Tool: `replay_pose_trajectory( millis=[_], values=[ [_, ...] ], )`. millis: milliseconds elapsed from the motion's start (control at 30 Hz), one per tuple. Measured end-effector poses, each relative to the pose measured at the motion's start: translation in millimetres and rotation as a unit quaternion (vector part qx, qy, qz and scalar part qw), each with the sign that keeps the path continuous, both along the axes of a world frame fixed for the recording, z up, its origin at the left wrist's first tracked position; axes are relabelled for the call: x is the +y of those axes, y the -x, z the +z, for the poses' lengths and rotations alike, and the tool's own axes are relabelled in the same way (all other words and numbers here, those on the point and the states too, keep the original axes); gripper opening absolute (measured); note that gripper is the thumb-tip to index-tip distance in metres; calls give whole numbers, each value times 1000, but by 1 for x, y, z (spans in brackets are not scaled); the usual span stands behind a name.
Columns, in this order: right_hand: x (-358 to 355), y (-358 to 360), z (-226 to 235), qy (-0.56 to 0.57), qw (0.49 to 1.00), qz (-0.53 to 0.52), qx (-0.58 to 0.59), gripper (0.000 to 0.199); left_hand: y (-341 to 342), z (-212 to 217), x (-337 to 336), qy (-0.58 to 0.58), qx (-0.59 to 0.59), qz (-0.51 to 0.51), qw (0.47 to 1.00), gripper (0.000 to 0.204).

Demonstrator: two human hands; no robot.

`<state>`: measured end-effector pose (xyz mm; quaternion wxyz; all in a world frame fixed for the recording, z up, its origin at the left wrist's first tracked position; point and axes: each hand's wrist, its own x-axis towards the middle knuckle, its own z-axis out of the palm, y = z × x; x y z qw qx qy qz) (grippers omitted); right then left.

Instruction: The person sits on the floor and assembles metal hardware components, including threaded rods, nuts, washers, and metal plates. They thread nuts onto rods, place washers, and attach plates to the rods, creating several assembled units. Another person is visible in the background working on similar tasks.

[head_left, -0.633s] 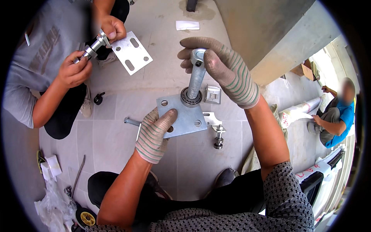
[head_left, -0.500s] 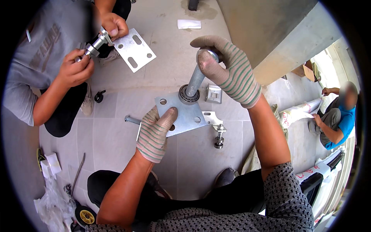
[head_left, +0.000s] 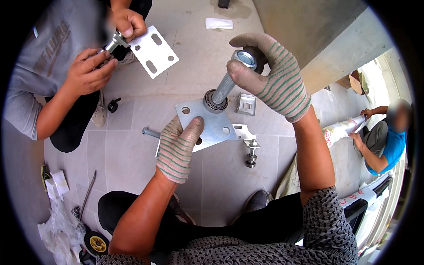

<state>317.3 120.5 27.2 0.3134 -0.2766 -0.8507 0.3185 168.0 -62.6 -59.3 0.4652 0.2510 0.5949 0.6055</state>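
My left hand [head_left: 176, 150], in a striped knit glove, clamps a flat steel plate [head_left: 210, 128] with corner holes, thumb on top. A thick threaded bolt [head_left: 224, 88] stands tilted on the plate, with a round bearing [head_left: 215, 101] around its lower end. The gloved fingers and thumb of my right hand [head_left: 278, 75] close around the bolt's hex head [head_left: 244, 58]. Another bolt [head_left: 151, 132] sticks out beside my left hand; the plate and hand hide its far end. Below the held plate lies a white bracket [head_left: 243, 132] near a bolt with rollers [head_left: 251, 154].
At upper left a co-worker's hands hold a roller bolt [head_left: 112, 46] and a slotted plate [head_left: 154, 52]. A square metal piece [head_left: 246, 104] lies beyond my plate. At right, a person in blue handles a wrapped roll [head_left: 344, 128]. Plastic wrap [head_left: 62, 236] and a yellow-hubbed wheel [head_left: 97, 244] are lower left.
My right hand has shifted slightly right and its grip has changed, so the bolt's hex head shows more. The co-worker's lower hand has moved up along the roller bolt.
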Motion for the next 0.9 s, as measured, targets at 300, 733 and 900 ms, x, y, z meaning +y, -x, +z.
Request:
replay_pose_trajectory(
  millis=[300, 733, 900],
  values=[
    [1, -3, 0, -42, 997, 50, 36, 43, 1, -7, 1, -8, -48, 9, 999, 34],
    [6, -7, 0, -21, 997, 68, 24, 48, 2, -9, 3, -8, -55, -1, 998, 34],
    [2, -2, -5, -50, 995, 63, 66, 41, 0, -8, 2, 1, -54, -6, 999, 35]
  ],
)
